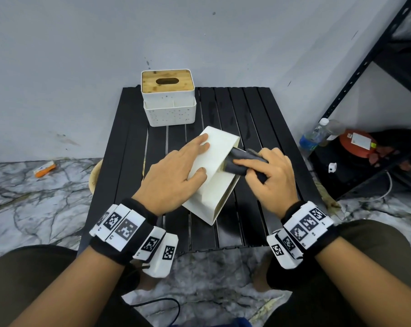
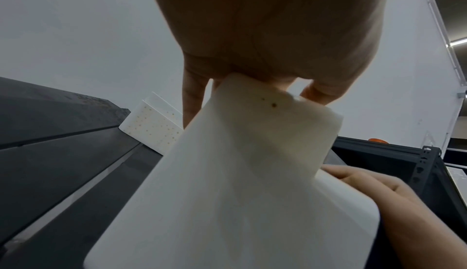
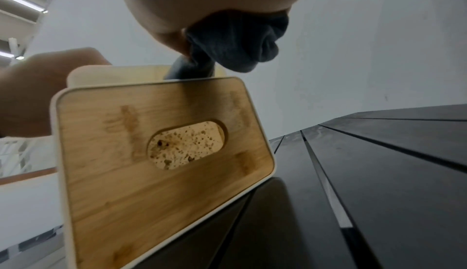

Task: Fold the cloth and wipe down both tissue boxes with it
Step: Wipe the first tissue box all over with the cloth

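Head view: left hand [image 1: 176, 175], fingers flat, pins the white plastic tissue box [image 1: 214, 175], tipped on its side on the black slatted table [image 1: 258, 114], likely exposing its face. Right hand [image 1: 274, 175] clutches the bunched dark grey cloth [image 1: 242, 161] against the box edge. Speckled second tissue box [image 1: 169, 97] waits behind.

Left wrist: palm braces the box.

Right wrist: cloth meets the rim above the bamboo lid [image 3: 161, 153].

No legible text anywhere; the wrist bands [image 1: 119, 228] carry only black-and-white square code markers.
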